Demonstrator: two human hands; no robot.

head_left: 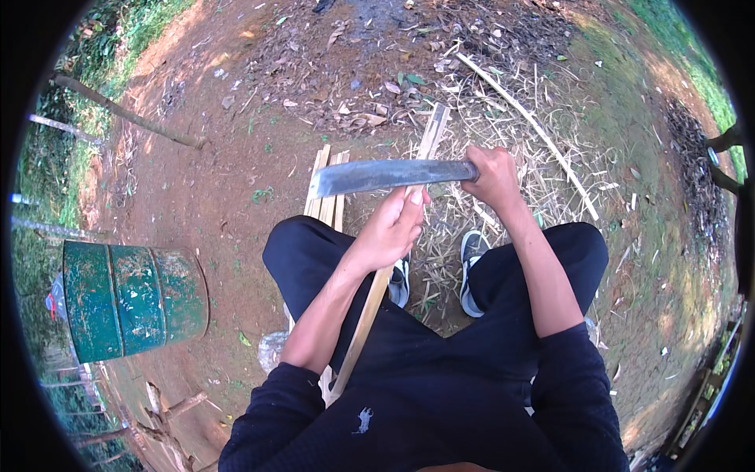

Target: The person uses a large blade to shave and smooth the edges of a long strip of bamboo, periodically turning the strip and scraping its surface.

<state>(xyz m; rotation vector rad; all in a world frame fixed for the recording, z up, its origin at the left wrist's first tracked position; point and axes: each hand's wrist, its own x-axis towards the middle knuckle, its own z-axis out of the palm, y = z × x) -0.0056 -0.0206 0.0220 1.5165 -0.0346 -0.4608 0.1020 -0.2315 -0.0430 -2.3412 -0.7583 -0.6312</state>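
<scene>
My left hand point(391, 228) is closed around a long, pale bamboo slat point(364, 326), which slopes from my lap up and away over the ground. My right hand point(494, 177) grips the handle end of a machete point(385, 175). Its broad grey blade points left and lies across the slat, just beyond my left fingers. The fingers hide part of the slat, and whether the edge bites into it cannot be made out. Beside my left knee, several more bamboo slats point(327, 208) lie together on the ground.
Thin shavings point(440, 271) litter the ground around my shoes. A long bamboo strip point(531, 122) lies at the far right. To the left is a worn green metal drum point(135, 300), with rough branches point(161, 417) nearer me. A slim trunk point(130, 112) stands beyond the drum.
</scene>
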